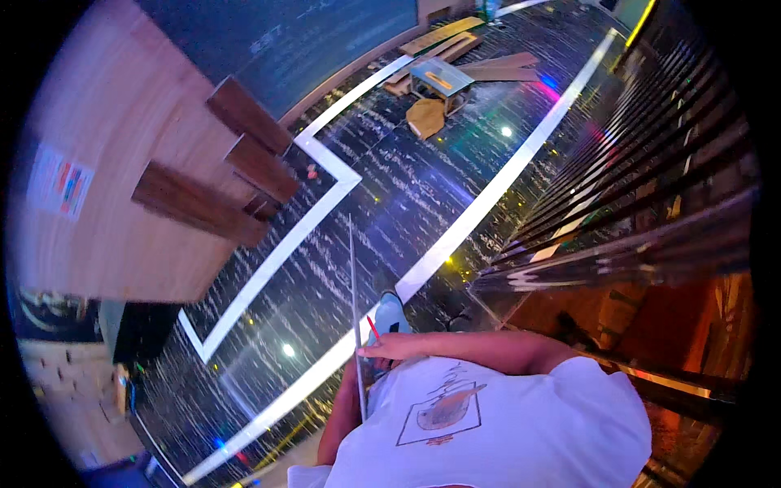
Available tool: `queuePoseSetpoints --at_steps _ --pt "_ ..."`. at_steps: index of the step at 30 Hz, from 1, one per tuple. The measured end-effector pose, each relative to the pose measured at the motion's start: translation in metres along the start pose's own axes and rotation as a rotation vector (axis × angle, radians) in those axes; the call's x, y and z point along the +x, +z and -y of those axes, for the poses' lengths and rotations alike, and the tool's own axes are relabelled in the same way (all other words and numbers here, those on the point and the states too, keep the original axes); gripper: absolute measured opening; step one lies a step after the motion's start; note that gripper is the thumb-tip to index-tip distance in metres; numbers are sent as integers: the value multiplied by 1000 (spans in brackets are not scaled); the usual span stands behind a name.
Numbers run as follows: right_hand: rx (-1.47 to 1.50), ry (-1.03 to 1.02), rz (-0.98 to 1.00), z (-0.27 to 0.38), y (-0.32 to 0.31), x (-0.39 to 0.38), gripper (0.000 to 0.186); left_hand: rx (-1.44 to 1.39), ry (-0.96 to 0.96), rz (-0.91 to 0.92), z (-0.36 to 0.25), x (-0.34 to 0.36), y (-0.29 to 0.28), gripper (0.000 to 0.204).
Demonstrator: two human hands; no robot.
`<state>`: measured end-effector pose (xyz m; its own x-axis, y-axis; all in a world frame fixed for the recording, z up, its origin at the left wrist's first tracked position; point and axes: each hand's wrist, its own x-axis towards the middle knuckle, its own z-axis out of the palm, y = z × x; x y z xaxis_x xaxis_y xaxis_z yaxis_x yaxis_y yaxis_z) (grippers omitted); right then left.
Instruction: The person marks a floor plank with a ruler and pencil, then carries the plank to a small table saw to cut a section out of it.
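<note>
My right hand [392, 347] is drawn across the front of my white shirt, fingers closed, with a thin red pen or pencil [373, 328] sticking up from them. Its fingertips meet a long, thin, pale strip [354, 281], seen nearly edge-on, that runs from above the floor down past my shirt. My left forearm [342, 411] comes up beside the strip's lower end. The left hand is in shadow behind the strip and my right hand, so its fingers do not show. Just beyond my hands is my light-coloured shoe [391, 306].
White bands [496, 191] cross the dark streaked floor. Brown planks [195, 202] lean against the wood-faced wall at left. Ahead stands a small metal-topped saw table [455, 75], with boards [500, 67] and a tan bag-like item [425, 119] around it. A dark slatted partition [643, 154] rises at right.
</note>
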<state>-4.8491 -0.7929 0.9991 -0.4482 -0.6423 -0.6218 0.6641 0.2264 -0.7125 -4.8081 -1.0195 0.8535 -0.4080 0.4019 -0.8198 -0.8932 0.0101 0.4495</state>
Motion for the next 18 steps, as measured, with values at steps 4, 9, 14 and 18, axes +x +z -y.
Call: queuePoseSetpoints --at_steps 4,9,14,18 --pt "135 -34 -136 69 -81 18 87 191 25 27 -151 86 3 58" --pt "363 -210 -308 141 -157 20 57 489 97 -157 -305 180 29 59" --pt "716 -375 -471 160 -256 -4 37 1097 106 -367 -419 236 140 71" --pt "664 -404 -568 163 -346 -6 34 1216 213 -315 -472 263 179 70"
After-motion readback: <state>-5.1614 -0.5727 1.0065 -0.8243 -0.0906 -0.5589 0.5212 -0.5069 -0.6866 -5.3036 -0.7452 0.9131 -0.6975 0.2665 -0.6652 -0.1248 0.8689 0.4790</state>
